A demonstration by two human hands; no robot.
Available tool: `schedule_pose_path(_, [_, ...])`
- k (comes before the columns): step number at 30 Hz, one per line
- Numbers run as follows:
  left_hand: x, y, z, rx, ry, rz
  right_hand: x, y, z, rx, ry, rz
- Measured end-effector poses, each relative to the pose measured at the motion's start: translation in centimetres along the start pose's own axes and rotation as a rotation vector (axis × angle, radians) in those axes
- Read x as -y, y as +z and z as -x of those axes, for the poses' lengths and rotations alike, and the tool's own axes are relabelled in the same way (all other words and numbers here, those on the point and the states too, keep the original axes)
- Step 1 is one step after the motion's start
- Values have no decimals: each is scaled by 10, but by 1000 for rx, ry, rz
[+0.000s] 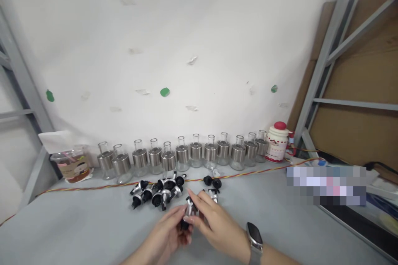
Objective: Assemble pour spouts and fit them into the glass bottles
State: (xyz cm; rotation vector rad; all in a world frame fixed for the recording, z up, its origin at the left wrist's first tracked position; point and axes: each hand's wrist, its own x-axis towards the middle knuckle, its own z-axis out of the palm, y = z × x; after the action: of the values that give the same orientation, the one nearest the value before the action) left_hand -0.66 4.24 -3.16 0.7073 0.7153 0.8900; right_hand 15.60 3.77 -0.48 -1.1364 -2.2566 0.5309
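Close to my body, a silver-and-black bottle pourer (189, 206) is held between both hands. My left hand (170, 232) grips its lower black part with the fingers curled round. From the right, my right hand (214, 217) closes on the silver upper part between thumb and fingers. Those fingers hide much of the piece. Just beyond my left hand lies a pile of similar pourers (166, 193), silver with black stoppers. Past my right hand are two black stoppers (217, 183) and a silver piece (214, 194), partly covered by that hand.
Several glass bottles (195, 151) with steel bands stand in a row along the white wall. A plastic cup (73, 167) sits at far left, a white jar with a red lid (276, 145) at right. A twisted red-yellow wire (242, 174) crosses the grey table (77, 223).
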Motion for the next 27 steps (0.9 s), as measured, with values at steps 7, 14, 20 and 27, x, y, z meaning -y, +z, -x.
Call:
schedule_pose_path(7, [11,1,0,-57,-34,-116,0,0,-1,0,-31,138])
schedule_pose_path(14, [17,3,0,14,1,-276,-2,7,-1,-20,-160,405])
schedule_pose_path(20, [13,11,8,79,-88,-192,-3,11,0,-87,-217,413])
schedule_pose_path(27, [6,18,14,109,-129,-173,-5,17,1,-234,-316,378])
